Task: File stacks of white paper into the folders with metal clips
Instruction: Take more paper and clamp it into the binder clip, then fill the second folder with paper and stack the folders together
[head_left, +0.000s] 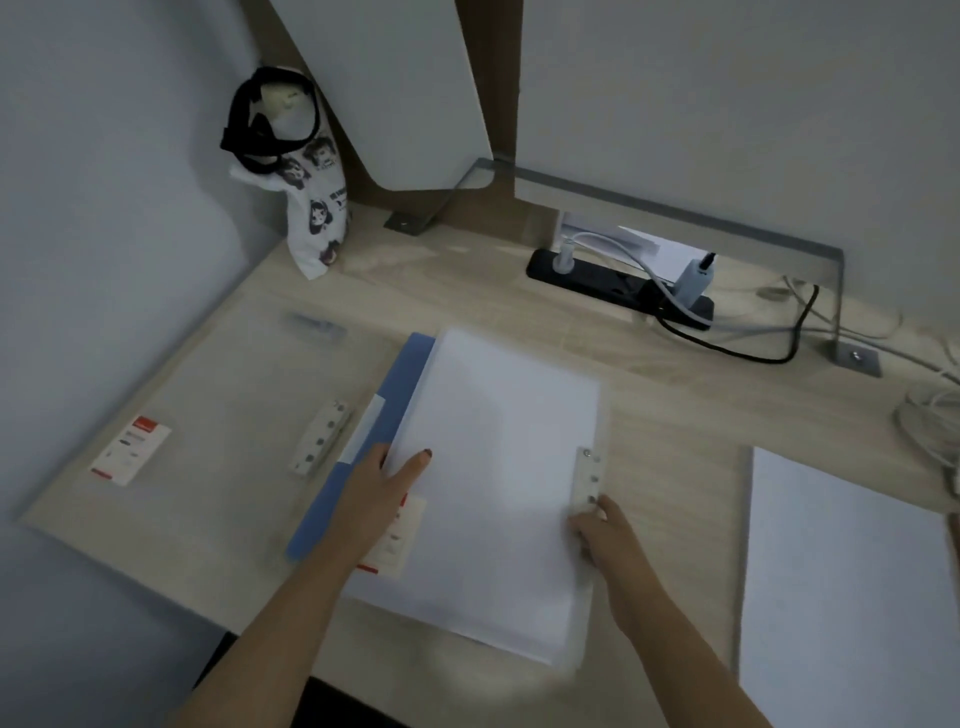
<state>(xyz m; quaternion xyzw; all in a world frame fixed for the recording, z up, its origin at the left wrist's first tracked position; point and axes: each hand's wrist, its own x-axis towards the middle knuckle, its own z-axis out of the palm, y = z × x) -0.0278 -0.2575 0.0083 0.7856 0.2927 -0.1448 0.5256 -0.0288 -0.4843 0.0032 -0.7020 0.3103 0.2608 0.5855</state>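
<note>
Desk: light wood desk (675, 415) tucked into a pale-walled corner. Only the head view to go on, and it's kinda blurry
Blue folder: blue folder (402, 374) lies open dead centre, spine running from about 12 down to 7 o'clock
Paper: paper stack (498, 467) sits flat on the folder's right half, covering pretty much all of it
Clip: metal clip (589, 483) runs along the stack's 3 o'clock edge, touching the sheets
Left grip: left grip (382, 493) is released, fingers straight and pressed flat on the stack's 9 o'clock edge
Right grip: right grip (605, 535) is grasping the lower end of the metal clip, fingers curled round it
Clear folder: clear folder (223, 415) at 9 o'clock, just beside the blue one, with a clip strip (319, 439) by its right edge and a red-and-white label (132, 449) at its far left
Spare stack: second paper stack (841, 571) at 4 o'clock, well apart from both grips
Back of desk: black power strip (613, 278) at 1 o'clock with plugs and cables. A printed cloth bag (317, 208) with a black strap leans in the corner at 11 o'clock
</note>
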